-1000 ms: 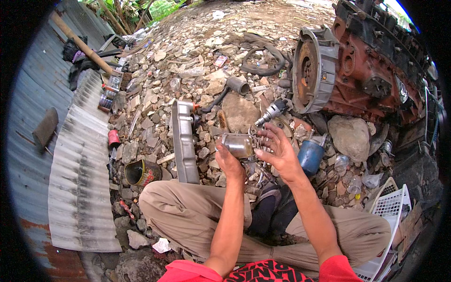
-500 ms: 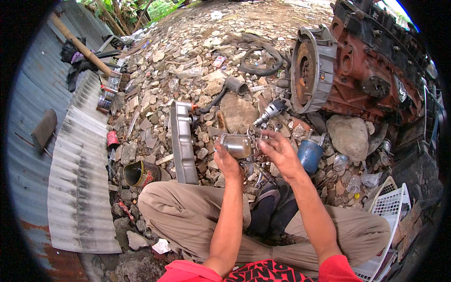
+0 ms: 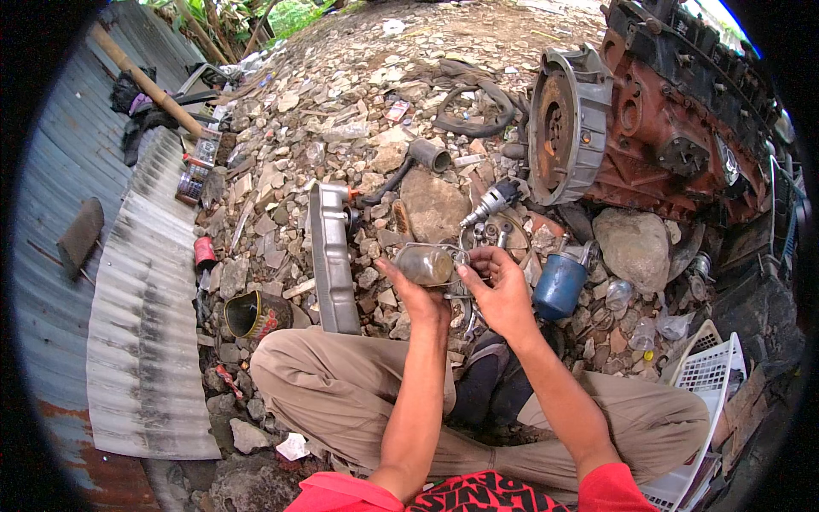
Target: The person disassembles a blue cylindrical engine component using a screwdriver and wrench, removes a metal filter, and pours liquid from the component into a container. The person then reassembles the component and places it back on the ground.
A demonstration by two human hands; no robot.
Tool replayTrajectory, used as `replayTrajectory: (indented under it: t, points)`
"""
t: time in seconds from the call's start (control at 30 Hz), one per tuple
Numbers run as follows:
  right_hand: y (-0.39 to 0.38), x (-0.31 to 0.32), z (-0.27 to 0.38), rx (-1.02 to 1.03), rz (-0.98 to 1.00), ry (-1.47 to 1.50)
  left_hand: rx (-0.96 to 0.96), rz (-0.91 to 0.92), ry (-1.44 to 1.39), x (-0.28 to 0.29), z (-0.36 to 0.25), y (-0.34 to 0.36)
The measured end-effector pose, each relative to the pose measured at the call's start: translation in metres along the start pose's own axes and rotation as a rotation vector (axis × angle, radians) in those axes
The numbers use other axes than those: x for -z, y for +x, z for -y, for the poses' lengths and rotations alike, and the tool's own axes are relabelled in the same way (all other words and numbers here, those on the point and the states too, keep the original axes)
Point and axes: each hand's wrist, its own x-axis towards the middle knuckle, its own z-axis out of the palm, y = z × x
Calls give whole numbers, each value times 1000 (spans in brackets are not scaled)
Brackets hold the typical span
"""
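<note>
My left hand cups a small clear glass bowl from below, its fingers mostly hidden behind it. The glass is cloudy with a brownish tint, and it lies on its side with one round end turned to the right. A thin wire bail runs around the glass and out past that end. My right hand pinches this wire between thumb and fingers. Just beyond my hands are a silver and black cylindrical metal part and several small metal fittings. Right of my right hand stands a blue canister.
A large rusty engine block fills the far right. A long grey metal cover stands left of my hands. Further left are a cut-open can and corrugated sheets. A white plastic basket sits at the right. Stones cover the ground.
The glass bowl has turned so that its round end shows more. My right hand has shifted slightly left and down, its fingers now curled in closer around the wire.
</note>
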Motion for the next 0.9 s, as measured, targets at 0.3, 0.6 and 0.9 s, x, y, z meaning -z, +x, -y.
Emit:
replayTrajectory:
  t: [0.3, 0.6, 0.9]
  points:
    - [1, 9, 11, 151, 9, -389, 117, -47, -119, 2, 4, 6]
    - [-7, 9, 43, 626, 46, -799, 215, 70, -98, 8, 4, 10]
    - [-3, 15, 19, 343, 77, -693, 194, 86, 424, 2, 15, 3]
